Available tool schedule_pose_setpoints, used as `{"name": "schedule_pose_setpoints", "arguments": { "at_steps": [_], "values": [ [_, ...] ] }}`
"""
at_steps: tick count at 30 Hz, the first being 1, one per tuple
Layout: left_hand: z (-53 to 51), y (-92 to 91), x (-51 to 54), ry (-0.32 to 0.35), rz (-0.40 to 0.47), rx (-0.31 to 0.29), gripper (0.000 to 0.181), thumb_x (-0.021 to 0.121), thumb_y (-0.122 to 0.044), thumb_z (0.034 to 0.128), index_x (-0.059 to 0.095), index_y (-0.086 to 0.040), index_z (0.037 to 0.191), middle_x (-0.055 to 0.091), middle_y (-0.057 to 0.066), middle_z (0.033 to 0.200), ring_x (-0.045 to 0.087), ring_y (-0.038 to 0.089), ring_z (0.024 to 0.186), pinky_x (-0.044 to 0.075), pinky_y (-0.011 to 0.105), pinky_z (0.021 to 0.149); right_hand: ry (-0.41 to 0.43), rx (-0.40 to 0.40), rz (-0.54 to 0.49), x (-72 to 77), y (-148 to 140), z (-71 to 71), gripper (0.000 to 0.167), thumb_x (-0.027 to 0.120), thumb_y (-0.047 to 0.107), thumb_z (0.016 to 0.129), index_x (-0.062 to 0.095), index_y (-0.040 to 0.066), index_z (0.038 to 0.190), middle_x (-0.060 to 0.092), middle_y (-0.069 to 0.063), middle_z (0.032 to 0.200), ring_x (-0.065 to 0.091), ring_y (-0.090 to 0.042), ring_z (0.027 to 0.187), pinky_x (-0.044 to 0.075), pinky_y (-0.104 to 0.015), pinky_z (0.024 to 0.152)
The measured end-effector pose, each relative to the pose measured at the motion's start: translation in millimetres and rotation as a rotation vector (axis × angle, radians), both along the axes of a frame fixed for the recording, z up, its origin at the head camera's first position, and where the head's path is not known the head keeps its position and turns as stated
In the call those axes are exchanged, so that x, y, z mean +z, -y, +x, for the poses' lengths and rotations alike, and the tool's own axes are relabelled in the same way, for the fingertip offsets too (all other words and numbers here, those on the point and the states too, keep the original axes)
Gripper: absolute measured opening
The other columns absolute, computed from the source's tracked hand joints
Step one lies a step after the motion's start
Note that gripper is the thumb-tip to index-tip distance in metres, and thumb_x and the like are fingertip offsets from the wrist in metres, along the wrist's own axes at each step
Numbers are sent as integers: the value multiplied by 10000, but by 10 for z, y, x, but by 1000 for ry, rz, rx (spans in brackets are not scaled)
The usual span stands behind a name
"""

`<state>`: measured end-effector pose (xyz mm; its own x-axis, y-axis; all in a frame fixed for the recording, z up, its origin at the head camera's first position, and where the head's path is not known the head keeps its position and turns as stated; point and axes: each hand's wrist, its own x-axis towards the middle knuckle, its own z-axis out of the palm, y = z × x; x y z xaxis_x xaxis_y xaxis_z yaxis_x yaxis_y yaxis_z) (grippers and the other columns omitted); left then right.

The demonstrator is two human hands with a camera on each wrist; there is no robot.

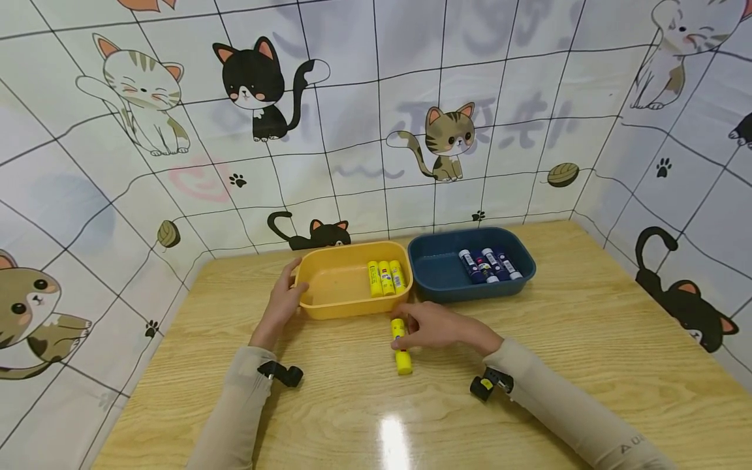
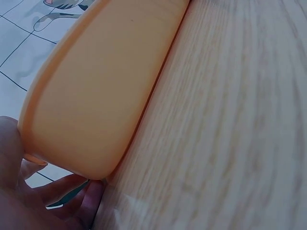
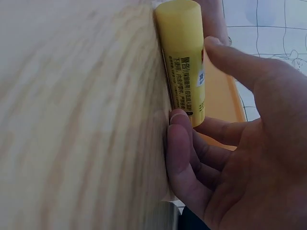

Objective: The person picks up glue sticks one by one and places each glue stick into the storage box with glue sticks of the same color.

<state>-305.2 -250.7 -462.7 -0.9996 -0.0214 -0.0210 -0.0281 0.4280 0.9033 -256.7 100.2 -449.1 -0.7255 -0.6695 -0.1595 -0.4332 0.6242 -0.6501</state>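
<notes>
A yellow glue stick (image 1: 403,361) lies on the table in front of the yellow bin (image 1: 335,312). My right hand (image 1: 437,324) is on it from the right, thumb across its top and fingers round its far end. Close up in the right wrist view, the yellow glue stick (image 3: 181,33) rests against the wood, with dark printing on its side. My left hand (image 1: 283,301) grips the left end of the yellow bin, thumb over the rim and fingers outside. Three yellow glue sticks (image 1: 386,279) lie side by side at the bin's right end.
A dark blue bin (image 1: 435,295) stands at the yellow bin's right, holding several dark blue glue sticks (image 1: 492,260) with white ends. Both bins sit near the back of the wooden table (image 1: 329,418), before a cat-print wall covering (image 1: 352,150).
</notes>
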Motion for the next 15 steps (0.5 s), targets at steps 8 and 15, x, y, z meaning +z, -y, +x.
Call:
{"name": "schedule_pose_setpoints", "arguments": {
  "at_steps": [8, 15],
  "values": [
    [2, -7, 8, 4, 7, -2, 657, 466, -121, 1051, 241, -229, 1659, 451, 286, 1552, 549, 389, 1317, 520, 472, 1039, 87, 6, -31, 15, -35, -32, 647, 809, 400, 889, 588, 96, 1416, 605, 38, 821, 548, -122, 649, 410, -243, 571],
    [-3, -9, 4, 6, 4, 3, 651, 467, -125, 1055, 243, -231, 1658, 449, 286, 1554, 543, 388, 1325, 525, 455, 1028, 103, 16, -34, 24, -42, -35, 713, 863, 345, 842, 577, 69, 1433, 622, 38, 820, 563, -115, 672, 425, -228, 575]
  ]
}}
